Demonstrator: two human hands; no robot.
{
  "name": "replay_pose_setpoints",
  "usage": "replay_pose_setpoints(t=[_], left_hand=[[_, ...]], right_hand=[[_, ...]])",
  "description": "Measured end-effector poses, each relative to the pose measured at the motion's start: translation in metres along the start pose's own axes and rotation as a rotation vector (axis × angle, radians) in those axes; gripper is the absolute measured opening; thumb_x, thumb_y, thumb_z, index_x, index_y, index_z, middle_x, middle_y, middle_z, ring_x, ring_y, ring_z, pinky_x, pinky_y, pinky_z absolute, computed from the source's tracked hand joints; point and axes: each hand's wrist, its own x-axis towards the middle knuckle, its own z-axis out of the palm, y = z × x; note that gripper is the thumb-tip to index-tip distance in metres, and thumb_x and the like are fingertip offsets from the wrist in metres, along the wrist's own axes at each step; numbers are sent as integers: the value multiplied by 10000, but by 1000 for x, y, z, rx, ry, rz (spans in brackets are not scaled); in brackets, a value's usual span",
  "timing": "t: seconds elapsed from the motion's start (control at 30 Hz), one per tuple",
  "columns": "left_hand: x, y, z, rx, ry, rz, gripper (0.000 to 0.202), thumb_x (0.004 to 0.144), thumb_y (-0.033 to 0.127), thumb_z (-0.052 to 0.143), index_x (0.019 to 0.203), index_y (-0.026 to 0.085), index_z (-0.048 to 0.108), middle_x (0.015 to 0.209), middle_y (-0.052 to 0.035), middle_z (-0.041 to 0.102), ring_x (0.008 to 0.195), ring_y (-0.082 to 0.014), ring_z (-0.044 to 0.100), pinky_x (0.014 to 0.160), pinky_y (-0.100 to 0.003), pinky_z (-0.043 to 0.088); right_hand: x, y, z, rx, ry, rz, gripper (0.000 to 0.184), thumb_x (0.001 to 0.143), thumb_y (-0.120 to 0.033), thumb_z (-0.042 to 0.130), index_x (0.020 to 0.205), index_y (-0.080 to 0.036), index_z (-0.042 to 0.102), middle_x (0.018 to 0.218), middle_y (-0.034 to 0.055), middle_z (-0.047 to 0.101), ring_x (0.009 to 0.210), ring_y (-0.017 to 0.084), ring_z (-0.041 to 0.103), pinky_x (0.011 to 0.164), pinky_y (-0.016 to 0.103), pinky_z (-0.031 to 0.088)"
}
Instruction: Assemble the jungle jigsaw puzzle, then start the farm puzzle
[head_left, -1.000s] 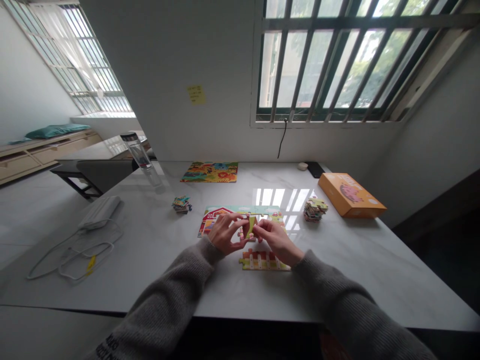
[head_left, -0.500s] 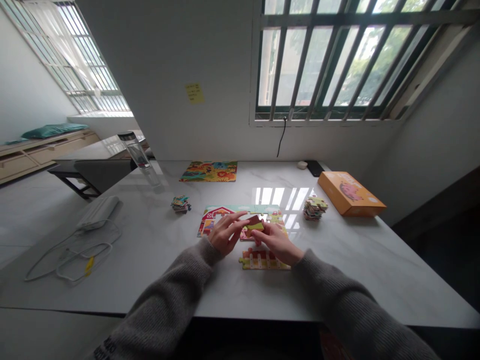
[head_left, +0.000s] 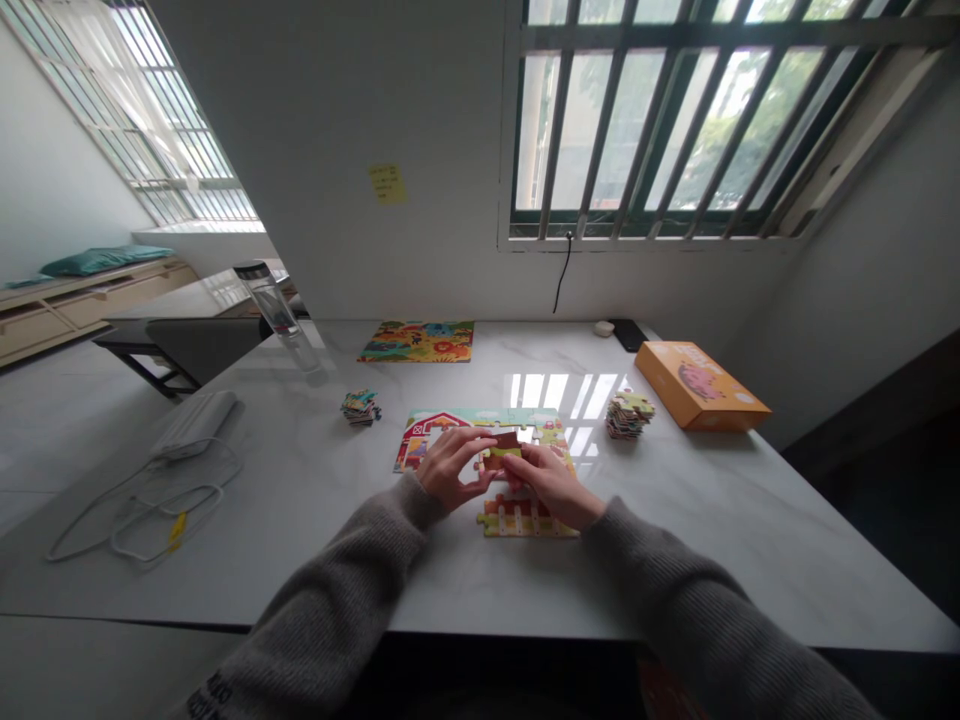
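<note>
A partly built farm puzzle with a red barn lies on the white marble table. My left hand and my right hand meet over its middle. Both pinch one small green and brown puzzle piece, held nearly flat just above the puzzle. A joined strip of fence pieces lies right in front of my hands, partly under my right wrist.
A pile of loose pieces sits right of the puzzle, a smaller pile left of it. An orange box lies far right, a finished puzzle at the back, a bottle and a white adapter with cable on the left.
The piece stood on edge between my fingers a second ago; it has been turned flat and lowered toward the puzzle. Both hands stayed in place.
</note>
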Motion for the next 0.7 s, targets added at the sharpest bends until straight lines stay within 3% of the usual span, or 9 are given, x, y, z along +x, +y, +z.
replay_pose_setpoints(t=[0.23, 0.4, 0.53, 0.7], left_hand=[[3, 2, -4, -37, -6, -25, 403, 795, 148, 657, 1189, 204, 591, 1181, -104, 684, 1086, -239, 653, 927, -421, 558], [-1, -2, 0, -22, -35, -50, 340, 852, 134, 620, 1181, 220, 605, 1277, -111, 632, 1134, -236, 627, 943, -421, 552], [-3, -6, 0, -27, 27, -93, 230, 909, 168, 587, 1130, 210, 635, 1132, -103, 649, 1054, -221, 636, 905, -400, 560], [-2, 0, 1, -157, -9, -131, 267, 926, 241, 586, 1186, 188, 619, 1119, -115, 639, 1030, -235, 621, 907, -418, 541]], right_hand=[[6, 5, -13, 121, 136, -71, 329, 822, -497, 714, 888, -198, 594, 714, -46, 565, 602, 101, 495, 612, 253, 417], [4, 1, -13, -35, 63, -44, 385, 786, -522, 743, 782, -187, 553, 699, -30, 585, 608, 112, 514, 587, 259, 397], [4, 2, -11, -60, -48, 39, 417, 749, -534, 766, 774, -183, 543, 654, -43, 556, 570, 99, 475, 553, 247, 358], [2, 2, -7, -87, 9, 20, 395, 789, -524, 733, 778, -168, 563, 679, -27, 572, 581, 95, 472, 553, 245, 336]])
